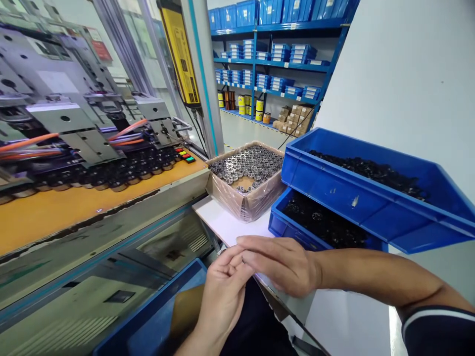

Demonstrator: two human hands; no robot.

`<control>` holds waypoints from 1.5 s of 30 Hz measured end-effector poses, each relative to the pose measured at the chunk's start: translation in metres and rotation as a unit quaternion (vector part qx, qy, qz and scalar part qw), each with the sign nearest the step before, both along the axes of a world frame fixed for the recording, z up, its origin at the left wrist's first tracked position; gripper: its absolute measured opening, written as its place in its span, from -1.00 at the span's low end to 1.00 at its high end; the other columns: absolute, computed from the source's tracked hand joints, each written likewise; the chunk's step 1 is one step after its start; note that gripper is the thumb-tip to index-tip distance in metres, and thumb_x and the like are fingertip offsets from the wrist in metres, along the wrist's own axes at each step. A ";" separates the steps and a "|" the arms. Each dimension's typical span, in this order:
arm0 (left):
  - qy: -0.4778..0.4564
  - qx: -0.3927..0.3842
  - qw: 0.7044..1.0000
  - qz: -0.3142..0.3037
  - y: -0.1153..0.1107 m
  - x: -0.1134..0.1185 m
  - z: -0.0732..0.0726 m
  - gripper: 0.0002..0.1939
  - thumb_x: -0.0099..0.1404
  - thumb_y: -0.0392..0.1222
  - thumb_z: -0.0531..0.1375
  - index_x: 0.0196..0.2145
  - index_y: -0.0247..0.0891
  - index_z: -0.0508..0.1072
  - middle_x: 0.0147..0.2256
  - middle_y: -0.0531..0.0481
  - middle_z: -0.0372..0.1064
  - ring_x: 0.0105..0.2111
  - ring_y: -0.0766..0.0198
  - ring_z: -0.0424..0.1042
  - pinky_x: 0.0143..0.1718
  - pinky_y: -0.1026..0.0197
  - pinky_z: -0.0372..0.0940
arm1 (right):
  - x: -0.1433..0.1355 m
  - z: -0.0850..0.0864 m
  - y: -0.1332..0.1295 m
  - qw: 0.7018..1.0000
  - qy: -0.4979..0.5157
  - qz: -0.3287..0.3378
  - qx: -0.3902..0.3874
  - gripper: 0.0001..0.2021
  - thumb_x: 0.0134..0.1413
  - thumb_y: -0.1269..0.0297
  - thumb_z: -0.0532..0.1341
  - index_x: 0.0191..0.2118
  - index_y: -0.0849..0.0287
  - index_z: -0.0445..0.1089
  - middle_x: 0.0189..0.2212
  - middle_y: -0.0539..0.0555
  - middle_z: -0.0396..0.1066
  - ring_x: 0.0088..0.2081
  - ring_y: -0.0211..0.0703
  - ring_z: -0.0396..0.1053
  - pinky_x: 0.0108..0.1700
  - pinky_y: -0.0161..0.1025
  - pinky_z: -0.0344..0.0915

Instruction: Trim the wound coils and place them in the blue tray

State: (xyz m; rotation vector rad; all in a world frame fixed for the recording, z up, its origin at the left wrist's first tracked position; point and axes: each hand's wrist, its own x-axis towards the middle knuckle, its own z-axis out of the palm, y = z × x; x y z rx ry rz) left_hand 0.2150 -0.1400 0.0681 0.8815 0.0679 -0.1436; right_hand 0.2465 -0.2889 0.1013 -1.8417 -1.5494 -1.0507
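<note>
In the head view my left hand (224, 287) is raised at the lower middle, its fingers curled together. My right hand (280, 264) comes in from the right, and its fingertips meet those of the left. A small shiny bit shows at the left fingertips, but the fingers hide most of what they hold. Beyond the hands stands a cardboard box (237, 200) lined with clear plastic. Inside it sit many small black and silver round parts (252, 160), with a gap at the near side showing brown card.
Two blue bins, an upper one (356, 205) and a lower one (276, 225), hold black parts at right. On the left, a machine (74, 118) stands over an orange bench top (74, 212) with rows of black round parts. Blue shelving (256, 59) is behind; a blue container (148, 316) sits below.
</note>
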 end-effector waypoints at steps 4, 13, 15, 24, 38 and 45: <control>-0.014 0.020 0.999 0.039 -0.001 -0.001 0.000 -0.64 -0.18 -0.22 0.54 -0.36 -0.27 0.62 -0.46 -0.05 0.59 -0.42 0.21 0.56 -0.27 0.20 0.49 | -0.002 -0.005 0.004 0.998 0.054 0.032 -0.027 -0.64 0.39 0.48 -0.13 0.17 0.55 0.15 0.06 0.44 0.35 0.28 0.06 0.20 0.23 -0.03 0.39; -0.173 0.179 0.964 0.091 0.020 -0.008 -0.006 -0.65 0.00 -0.43 0.43 -0.23 -0.14 0.64 -0.33 0.01 0.64 -0.34 0.31 0.62 -0.27 0.45 0.47 | 0.006 0.014 -0.007 0.987 0.148 0.043 -0.041 -0.77 0.30 0.50 0.12 0.04 0.41 0.32 -0.07 0.31 0.44 0.08 -0.07 0.38 0.13 -0.03 0.43; -0.191 0.212 0.954 0.089 0.023 -0.009 -0.002 -0.61 0.00 -0.45 0.42 -0.20 -0.11 0.64 -0.29 0.02 0.65 -0.29 0.27 0.63 -0.23 0.43 0.48 | 0.009 0.017 -0.009 0.988 0.137 0.043 -0.048 -0.82 0.29 0.50 0.14 -0.03 0.38 0.36 -0.15 0.26 0.45 -0.02 -0.12 0.40 0.04 -0.07 0.46; -0.204 0.252 0.942 0.085 0.032 -0.010 0.013 -0.54 -0.11 -0.49 0.45 -0.25 -0.08 0.66 -0.39 0.08 0.64 -0.42 0.26 0.63 -0.35 0.46 0.49 | 0.009 0.013 -0.009 0.992 0.099 0.028 -0.070 -0.86 0.25 0.46 0.20 -0.10 0.39 0.38 -0.25 0.20 0.40 -0.14 -0.15 0.36 -0.06 -0.12 0.45; -0.208 0.322 0.922 0.057 0.040 -0.012 0.013 -0.57 -0.08 -0.42 0.46 -0.26 0.02 0.67 -0.48 0.18 0.61 -0.54 0.42 0.55 -0.42 0.57 0.41 | 0.005 0.014 -0.011 0.995 0.025 0.015 -0.092 -0.78 0.33 0.46 0.08 -0.11 0.50 0.42 -0.31 0.19 0.43 -0.28 -0.16 0.36 -0.27 -0.23 0.39; -0.200 0.301 0.931 0.044 0.040 -0.013 0.015 -0.55 -0.07 -0.46 0.43 -0.25 0.03 0.66 -0.41 0.16 0.63 -0.46 0.35 0.60 -0.38 0.53 0.44 | 0.004 0.011 -0.009 0.995 0.023 0.016 -0.097 -0.76 0.35 0.46 0.04 -0.07 0.49 0.39 -0.29 0.19 0.44 -0.27 -0.15 0.37 -0.27 -0.23 0.41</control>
